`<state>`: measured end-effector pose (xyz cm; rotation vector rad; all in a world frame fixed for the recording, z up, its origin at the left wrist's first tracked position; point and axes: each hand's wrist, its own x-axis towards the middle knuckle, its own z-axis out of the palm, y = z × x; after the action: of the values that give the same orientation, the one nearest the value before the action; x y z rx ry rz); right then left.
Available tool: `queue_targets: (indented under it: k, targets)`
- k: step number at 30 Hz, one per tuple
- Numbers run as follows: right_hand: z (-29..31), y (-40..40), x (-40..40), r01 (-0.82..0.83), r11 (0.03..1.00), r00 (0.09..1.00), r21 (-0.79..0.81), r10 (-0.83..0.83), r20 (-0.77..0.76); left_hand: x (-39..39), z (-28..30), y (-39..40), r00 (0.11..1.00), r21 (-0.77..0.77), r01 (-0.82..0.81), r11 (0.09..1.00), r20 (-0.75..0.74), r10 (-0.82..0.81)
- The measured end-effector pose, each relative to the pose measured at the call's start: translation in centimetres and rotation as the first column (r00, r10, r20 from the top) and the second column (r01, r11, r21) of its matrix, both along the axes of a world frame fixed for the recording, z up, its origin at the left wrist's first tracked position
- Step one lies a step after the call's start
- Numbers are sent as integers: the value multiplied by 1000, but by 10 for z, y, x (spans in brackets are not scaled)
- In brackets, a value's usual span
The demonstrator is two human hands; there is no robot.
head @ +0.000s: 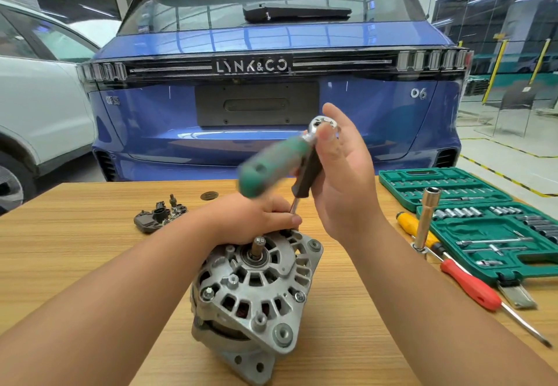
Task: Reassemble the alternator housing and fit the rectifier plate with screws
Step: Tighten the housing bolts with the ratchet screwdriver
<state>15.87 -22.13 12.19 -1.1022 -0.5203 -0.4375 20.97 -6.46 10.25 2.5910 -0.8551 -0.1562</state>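
1. Alternator housing (256, 289) standing on the wooden table (90, 234), shaft end up, with the bolt heads around its rim exposed to a tool from above.
2. Left hand (256, 216) resting on the far upper edge of the housing, fingers curled around the lower end of the tool's shaft; probably steadying the body and guiding the tip onto a bolt at that edge. Tip itself hidden behind the fingers.
3. Right hand (341, 168) raised above, fingers loosely bent around the ratchet (287, 159) near its chrome head and dark extension, thumb against the head. Green handle blurred, so likely swinging through a tightening stroke.
4. Rectifier plate (160, 215) lying apart on the table, well to the left and beyond the housing; not yet fitted, apparently waiting until the housing bolts are done.
5. Socket set case (453, 186) open to the right, with a red-handled screwdriver (471, 286), a yellow-handled screwdriver (413, 227) and a tall socket (425, 216) beside it, all within reach for the screw step.
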Motion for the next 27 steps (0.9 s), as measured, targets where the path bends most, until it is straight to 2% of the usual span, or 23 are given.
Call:
queue_targets:
  k: [2, 4, 5, 8, 10, 13, 16, 27]
  targets:
    - [1, 1, -1, 159, 987, 986, 15, -158, -50, 1, 0, 0, 1000, 47, 10, 999, 13, -11]
    - [2, -2, 0, 224, 973, 969, 58, -216, -120, 1, 1, 0, 999, 59, 31, 998, 23, -32]
    - [3, -4, 1, 189, 978, 972, 88, -174, -155, 1, 1, 0, 999, 64, 33, 997, 29, -35]
    - [5, -9, 3, -126, 967, 974, 221, 163, -159, 1, 1, 0, 999, 68, -7, 998, 36, 4]
    - [5, -7, 3, -186, 965, 975, 186, 205, -88, 1, 0, 0, 999, 59, -24, 998, 41, 21]
    - [-1, 1, 0, 30, 999, 994, 31, -33, 102, 1, 1, 1, 999, 56, -8, 998, 38, 6]
    - [-6, 3, 1, 238, 969, 935, -67, -210, 285, 2, 1, 2, 1000, 49, 9, 999, 29, -10]
    - [2, 9, -8, 209, 978, 966, 27, -211, 150, 0, 1, 1, 1000, 43, -6, 999, 9, 5]
